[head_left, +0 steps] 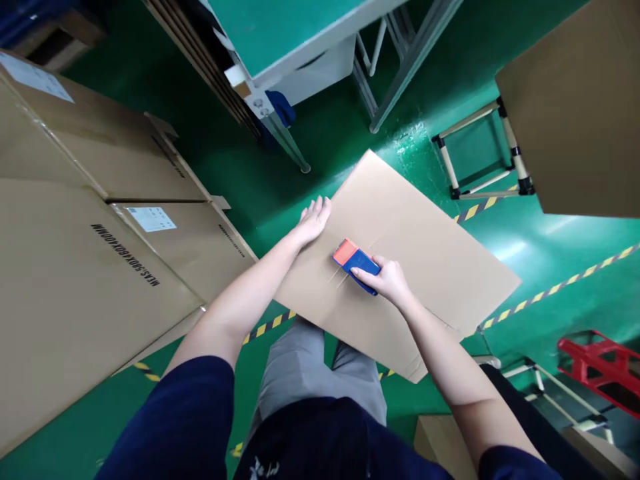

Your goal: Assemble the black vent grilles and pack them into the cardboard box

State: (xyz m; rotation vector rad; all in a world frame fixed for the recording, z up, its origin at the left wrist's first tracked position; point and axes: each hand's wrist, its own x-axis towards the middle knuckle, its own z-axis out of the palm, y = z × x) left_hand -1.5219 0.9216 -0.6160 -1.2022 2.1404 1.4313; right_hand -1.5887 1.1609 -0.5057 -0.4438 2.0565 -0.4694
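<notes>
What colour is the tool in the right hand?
The tool is blue and orange-red, seen in the head view.

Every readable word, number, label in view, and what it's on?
"MEAS:580X460X400MM": upside down, cartons at left.
Smaller black print and white labels there: too small or blurred.
White marks on navy shirt: unreadable.
Cardboard, blue-and-orange tool: none legible.

The handheld tool [357, 266] was blue and orange, the cardboard box [425, 247] tan, the trousers [295, 373] grey, the floor [540, 267] green, its tape [560, 289] yellow-and-black striped.
</notes>
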